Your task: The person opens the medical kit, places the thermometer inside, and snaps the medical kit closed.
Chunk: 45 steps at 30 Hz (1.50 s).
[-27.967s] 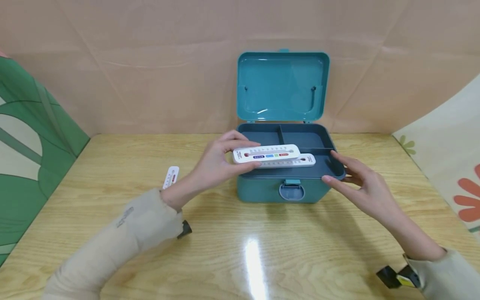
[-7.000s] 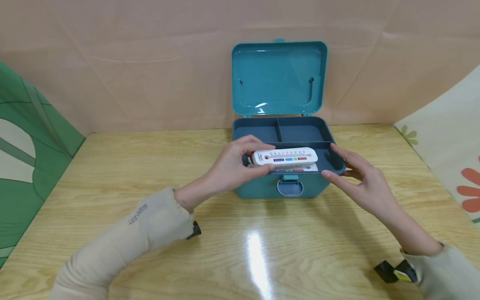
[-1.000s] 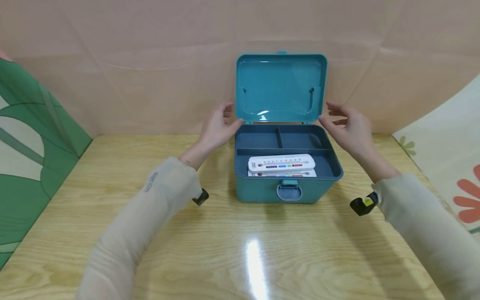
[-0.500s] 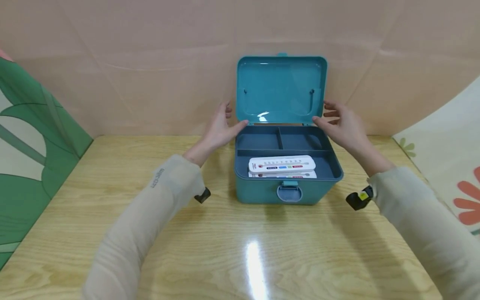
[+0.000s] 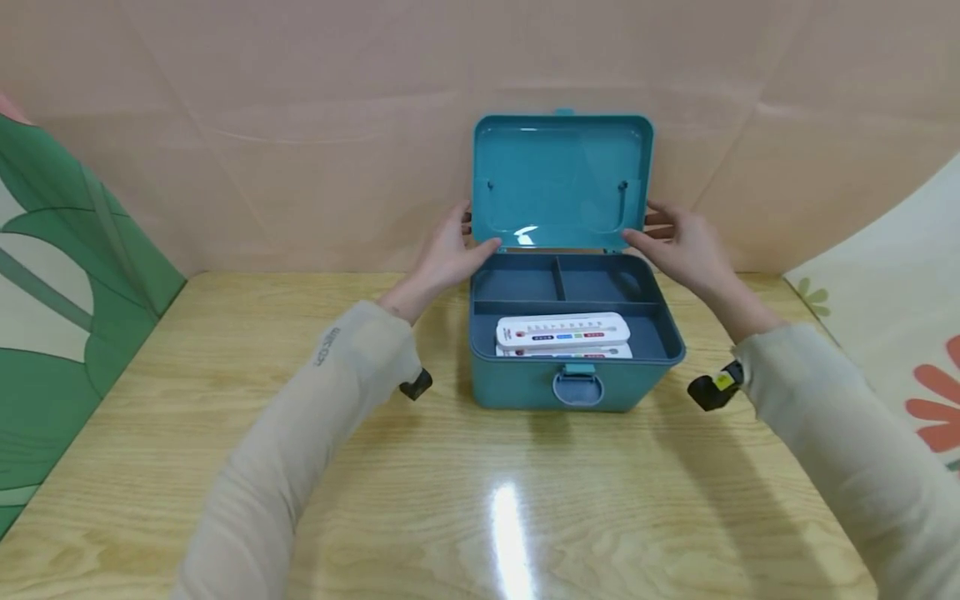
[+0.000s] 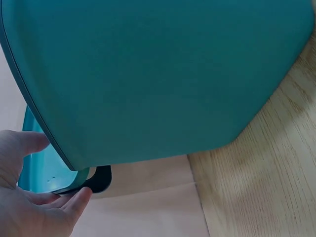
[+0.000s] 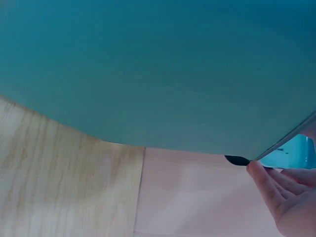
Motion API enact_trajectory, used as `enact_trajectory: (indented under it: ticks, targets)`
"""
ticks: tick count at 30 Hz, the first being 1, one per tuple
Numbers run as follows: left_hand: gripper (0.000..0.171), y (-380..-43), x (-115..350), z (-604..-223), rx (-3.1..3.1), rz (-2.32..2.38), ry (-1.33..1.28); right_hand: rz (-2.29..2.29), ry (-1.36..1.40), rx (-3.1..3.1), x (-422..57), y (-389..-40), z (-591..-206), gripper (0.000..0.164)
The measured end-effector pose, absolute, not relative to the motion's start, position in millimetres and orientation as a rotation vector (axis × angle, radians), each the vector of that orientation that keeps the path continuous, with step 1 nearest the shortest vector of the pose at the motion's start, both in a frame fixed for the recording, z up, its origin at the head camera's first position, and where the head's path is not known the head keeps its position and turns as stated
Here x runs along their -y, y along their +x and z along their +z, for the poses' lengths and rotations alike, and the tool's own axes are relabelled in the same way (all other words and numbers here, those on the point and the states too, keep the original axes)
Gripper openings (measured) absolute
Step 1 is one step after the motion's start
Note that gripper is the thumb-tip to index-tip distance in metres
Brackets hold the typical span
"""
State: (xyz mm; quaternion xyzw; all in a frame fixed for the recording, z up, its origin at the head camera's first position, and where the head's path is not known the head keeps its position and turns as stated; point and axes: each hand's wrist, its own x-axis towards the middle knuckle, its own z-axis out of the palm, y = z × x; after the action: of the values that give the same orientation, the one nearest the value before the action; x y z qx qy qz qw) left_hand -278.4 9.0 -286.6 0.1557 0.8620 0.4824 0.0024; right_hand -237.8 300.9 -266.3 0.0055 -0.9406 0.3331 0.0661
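A teal storage box [image 5: 517, 385] stands on the table with its lid [image 5: 562, 179] raised. My left hand [image 5: 447, 254] grips the lid's lower left edge, thumb on the inner face and fingers behind. At the lower right edge my right hand [image 5: 690, 250] holds it the same way. In the left wrist view the fingers [image 6: 78, 201] touch a dark handle [image 6: 102, 178] behind the lid. The right wrist view shows fingers at another dark piece [image 7: 237, 160]. White thermometers [image 5: 562, 331] lie overlapping in the front compartment of the dark inner tray [image 5: 651, 333].
The box stands on a wooden table [image 5: 420, 500] close to the pink cloth backdrop [image 5: 315, 167]. Two smaller compartments [image 5: 517, 279] fill the tray's rear. A latch [image 5: 577, 387] hangs at the box front. Patterned cloth [image 5: 45, 317] borders the left side.
Earlier my left hand held a thermometer over the tray, and another lay on the table; that table spot is bare now. Both hands have since moved to the lid, thumbs sliding inward onto its edges.
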Motion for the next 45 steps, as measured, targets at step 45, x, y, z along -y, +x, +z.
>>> enact_trajectory:
  ticks: [45]
  targets:
    - [0.069,-267,-10,-282,-2.535,1.797,0.433,1.164,-0.063,2.732,-286,-232,-265,0.085]
